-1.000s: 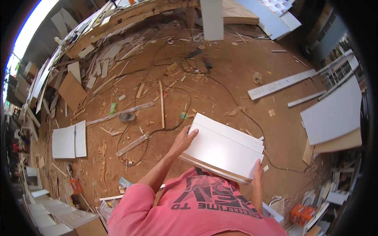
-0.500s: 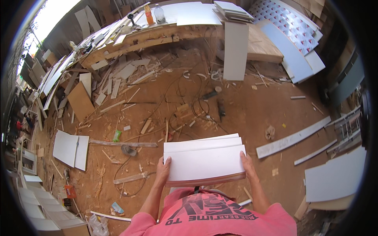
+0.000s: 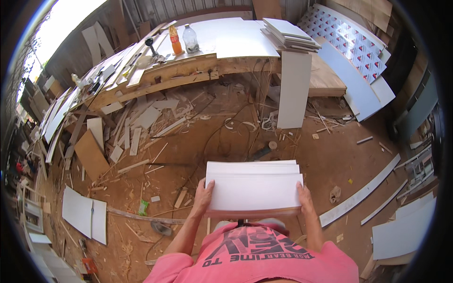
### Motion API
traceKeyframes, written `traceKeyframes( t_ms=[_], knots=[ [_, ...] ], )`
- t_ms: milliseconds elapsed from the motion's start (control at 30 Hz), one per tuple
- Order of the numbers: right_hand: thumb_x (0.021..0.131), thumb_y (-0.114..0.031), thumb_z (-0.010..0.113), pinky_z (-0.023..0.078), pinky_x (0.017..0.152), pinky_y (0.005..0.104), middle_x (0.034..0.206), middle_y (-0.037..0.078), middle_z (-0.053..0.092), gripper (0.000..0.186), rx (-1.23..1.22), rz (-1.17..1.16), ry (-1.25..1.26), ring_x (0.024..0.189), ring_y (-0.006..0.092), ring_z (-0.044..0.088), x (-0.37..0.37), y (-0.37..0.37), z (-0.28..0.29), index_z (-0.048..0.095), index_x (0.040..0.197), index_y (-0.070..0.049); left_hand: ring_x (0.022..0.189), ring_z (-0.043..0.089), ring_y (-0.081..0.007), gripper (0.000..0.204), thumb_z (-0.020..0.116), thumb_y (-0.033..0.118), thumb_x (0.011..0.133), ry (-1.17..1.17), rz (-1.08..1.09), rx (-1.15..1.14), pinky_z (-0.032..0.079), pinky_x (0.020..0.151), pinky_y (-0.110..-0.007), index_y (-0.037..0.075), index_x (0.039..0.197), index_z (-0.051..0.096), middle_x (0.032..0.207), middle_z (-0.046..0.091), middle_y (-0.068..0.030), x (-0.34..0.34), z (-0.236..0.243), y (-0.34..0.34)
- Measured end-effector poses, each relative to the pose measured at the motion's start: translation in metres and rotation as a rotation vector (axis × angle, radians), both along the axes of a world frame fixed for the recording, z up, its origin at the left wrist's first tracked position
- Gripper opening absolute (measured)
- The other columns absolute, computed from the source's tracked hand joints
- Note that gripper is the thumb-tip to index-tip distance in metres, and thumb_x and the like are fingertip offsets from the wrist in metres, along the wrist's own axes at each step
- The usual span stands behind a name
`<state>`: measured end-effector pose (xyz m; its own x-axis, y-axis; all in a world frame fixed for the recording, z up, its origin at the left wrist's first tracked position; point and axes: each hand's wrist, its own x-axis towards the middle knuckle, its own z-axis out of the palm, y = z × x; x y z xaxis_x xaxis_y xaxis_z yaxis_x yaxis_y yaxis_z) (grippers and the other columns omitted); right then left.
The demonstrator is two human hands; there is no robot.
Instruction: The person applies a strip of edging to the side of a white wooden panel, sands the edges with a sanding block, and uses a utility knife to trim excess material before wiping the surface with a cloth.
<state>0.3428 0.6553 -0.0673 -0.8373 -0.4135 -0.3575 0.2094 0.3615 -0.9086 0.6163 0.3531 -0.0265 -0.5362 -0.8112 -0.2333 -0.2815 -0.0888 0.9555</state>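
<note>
A small stack of white rectangular boards (image 3: 255, 194) with reddish-brown front edges is held level before my waist. My left hand (image 3: 204, 195) grips the stack's left end, thumb on the top board. At the right end, my right hand (image 3: 305, 198) clasps it the same way, its thumb near the upper corner. The boards are slightly staggered, with the far edges of the lower ones showing beyond the top one. My fingers under the stack are hidden.
Ahead stands a wooden workbench (image 3: 174, 70) with white sheets, an orange bottle (image 3: 175, 40) and a clear bottle (image 3: 190, 38). Stacked panels (image 3: 290, 34) top a white upright board (image 3: 293, 89). Offcuts, cables and long strips (image 3: 361, 195) litter the brown floor.
The bench and its bottles appear closer and lower in view, and floor items have shifted downward. Both hands keep hold of the stack, which sits slightly further right in the picture.
</note>
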Motion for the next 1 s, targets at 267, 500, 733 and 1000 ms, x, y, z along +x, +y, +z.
traceKeyframes(
  t_ms=[267,500,733,1000],
  knots=[
    [0.096,-0.049,0.050,0.042,0.096,0.0330,0.121,0.011,0.060,0.063,-0.049,-0.099,0.026,0.110,0.0193,0.055,-0.114,-0.132,0.022,0.052,0.130,0.005,0.106,0.059,-0.0232,0.054,0.058,0.036,0.095,-0.004,-0.104,-0.054,0.046,0.092,-0.034,-0.003,0.131,0.048,0.118,0.061,-0.0188,-0.153,0.042,-0.160],
    [0.098,-0.042,0.049,0.042,0.096,0.0326,0.119,0.012,0.061,0.056,-0.154,0.035,0.031,0.111,0.0201,0.055,-0.266,-0.297,0.042,0.052,0.128,0.005,0.107,0.059,-0.0259,0.055,0.058,0.040,0.095,-0.049,0.007,-0.192,0.045,0.094,-0.036,-0.002,0.130,0.049,0.118,0.061,-0.0193,-0.270,0.038,-0.301],
    [0.096,-0.045,0.053,0.046,0.086,0.0313,0.107,0.009,0.063,0.054,-0.208,0.295,0.127,0.095,0.0164,0.057,-0.408,-0.472,0.090,0.057,0.117,0.004,0.089,0.058,-0.0138,0.039,0.054,0.027,0.099,0.179,0.141,-0.014,0.049,0.080,-0.029,0.000,0.126,0.051,0.104,0.062,-0.0090,-0.352,0.063,-0.427],
    [0.096,-0.049,0.052,0.046,0.086,0.0308,0.105,0.010,0.065,0.059,-0.121,0.254,0.145,0.094,0.0160,0.060,-0.522,-0.620,0.116,0.058,0.118,0.005,0.098,0.057,-0.0183,0.047,0.055,0.030,0.098,0.224,-0.049,-0.074,0.047,0.087,-0.032,-0.006,0.127,0.048,0.110,0.061,-0.0127,-0.485,0.063,-0.618]
  ],
)
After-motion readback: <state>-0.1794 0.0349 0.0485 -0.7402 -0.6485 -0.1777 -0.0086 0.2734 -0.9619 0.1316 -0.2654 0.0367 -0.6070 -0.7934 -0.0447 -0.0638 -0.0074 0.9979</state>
